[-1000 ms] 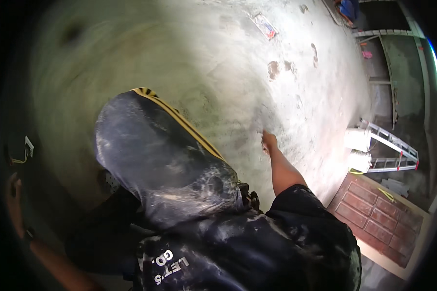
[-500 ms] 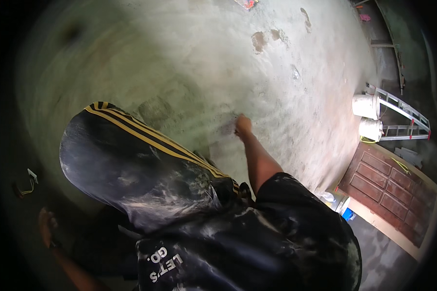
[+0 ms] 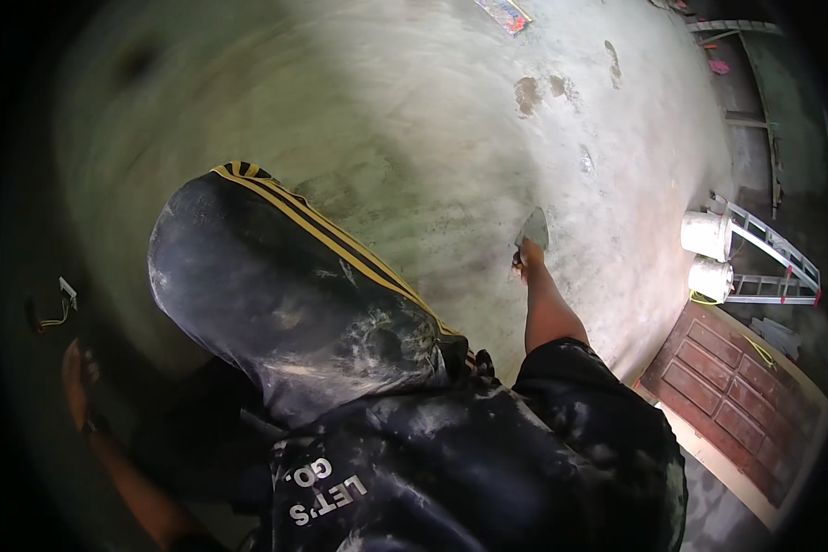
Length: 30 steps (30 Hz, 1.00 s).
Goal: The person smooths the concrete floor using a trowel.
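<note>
My right hand (image 3: 528,259) grips a small pointed metal trowel (image 3: 535,224), its blade over the pale grey cement surface (image 3: 442,129). My left hand (image 3: 78,379) hangs at the far left in shadow, fingers apart and slightly curled, holding nothing that I can see. Between my hands is my own bent leg (image 3: 276,294) in dark, dust-smeared trousers with yellow stripes.
At the right are white buckets (image 3: 705,234), an aluminium ladder (image 3: 776,241) and a brown panelled door (image 3: 718,386). A flat printed item (image 3: 504,13) lies at the top. A white fitting with yellow wires (image 3: 68,293) is at the left.
Since half a second ago my right hand has moved right in the picture and the trowel blade now shows clearly. My left hand has risen slightly. The view has shifted a little.
</note>
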Each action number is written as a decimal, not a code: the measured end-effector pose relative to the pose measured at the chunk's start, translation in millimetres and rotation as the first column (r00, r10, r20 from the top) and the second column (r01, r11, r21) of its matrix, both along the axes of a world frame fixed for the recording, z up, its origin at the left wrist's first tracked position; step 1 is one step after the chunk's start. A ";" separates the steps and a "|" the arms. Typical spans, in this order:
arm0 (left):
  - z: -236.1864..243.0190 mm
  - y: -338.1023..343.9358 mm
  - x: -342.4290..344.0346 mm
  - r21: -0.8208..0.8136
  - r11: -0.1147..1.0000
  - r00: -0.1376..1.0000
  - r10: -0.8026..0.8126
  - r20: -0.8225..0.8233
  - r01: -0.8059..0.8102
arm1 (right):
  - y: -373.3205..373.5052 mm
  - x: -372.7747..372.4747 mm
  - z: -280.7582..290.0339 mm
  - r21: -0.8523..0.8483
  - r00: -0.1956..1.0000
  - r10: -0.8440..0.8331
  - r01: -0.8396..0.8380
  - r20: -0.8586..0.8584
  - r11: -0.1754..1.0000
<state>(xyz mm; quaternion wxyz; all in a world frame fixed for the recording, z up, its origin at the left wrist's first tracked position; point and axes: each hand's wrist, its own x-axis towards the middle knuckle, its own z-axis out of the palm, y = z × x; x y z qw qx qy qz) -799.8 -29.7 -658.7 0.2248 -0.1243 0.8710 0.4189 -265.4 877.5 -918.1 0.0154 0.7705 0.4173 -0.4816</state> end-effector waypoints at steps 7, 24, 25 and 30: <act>-14.3 -33.8 13.2 -0.021 0.998 0.994 0.065 0.089 -0.063 | -7.9 -35.3 -73.2 -0.001 0.951 0.309 -0.309 0.024 0.951; -17.2 -4.2 -26.1 -0.021 0.999 0.995 -0.035 0.089 0.037 | -30.2 -88.5 -16.4 -0.038 0.946 0.316 -0.314 0.072 0.949; -18.1 -4.8 -26.3 -0.073 0.997 0.995 0.006 0.099 0.001 | -27.0 -87.4 -8.2 -0.073 0.903 0.425 -0.420 0.060 0.904; -19.3 -2.1 -18.3 -0.017 0.998 0.998 0.058 0.028 -0.057 | 19.9 -72.2 48.3 0.052 0.982 0.116 -0.125 0.147 0.991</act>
